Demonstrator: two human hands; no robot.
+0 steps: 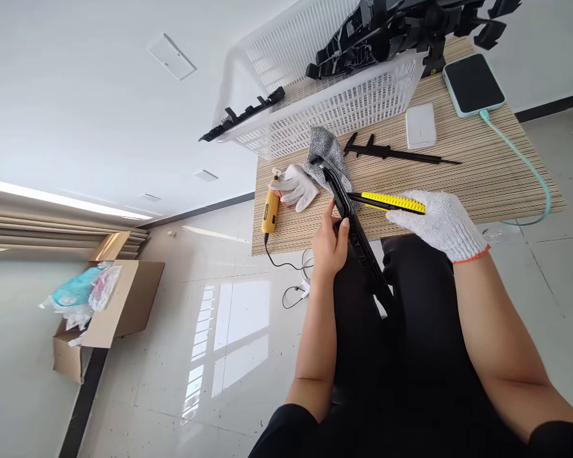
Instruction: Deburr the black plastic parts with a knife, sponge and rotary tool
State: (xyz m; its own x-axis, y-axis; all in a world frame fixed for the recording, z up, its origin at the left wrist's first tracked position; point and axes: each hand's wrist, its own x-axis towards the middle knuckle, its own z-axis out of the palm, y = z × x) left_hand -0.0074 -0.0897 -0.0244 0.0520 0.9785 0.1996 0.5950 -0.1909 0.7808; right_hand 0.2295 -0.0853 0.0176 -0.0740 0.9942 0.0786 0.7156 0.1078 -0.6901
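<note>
Far to the left on the tiled floor sits an open brown cardboard box (109, 312) stuffed with crumpled plastic bags. At the worktop's (482, 172) near left edge lies a small yellow corded rotary tool (270, 210), just beside a loose white knit glove (297, 186) and a grey knit glove (328, 152). Behind them stands a white perforated plastic basket (344, 105) heaped with black moulded plastic parts.

The bare left hand (332, 245) has its grip clenched around a long black plastic trim strip (351, 222), which runs from the grey glove on the worktop's edge down over the lap. The gloved right hand (442, 222) grasps a yellow utility knife (392, 202), its blade tip meeting the strip just above the left thumb. Further right lie a black plastic caliper (396, 152), a small white rectangular box (421, 125) and a phone with a mint green case (473, 84) on its cable.

The step in hand looks like trimming an edge of the strip. The next stroke calls for a steady hold and a cut angled away from the bare thumb, which sits close to the blade.
</note>
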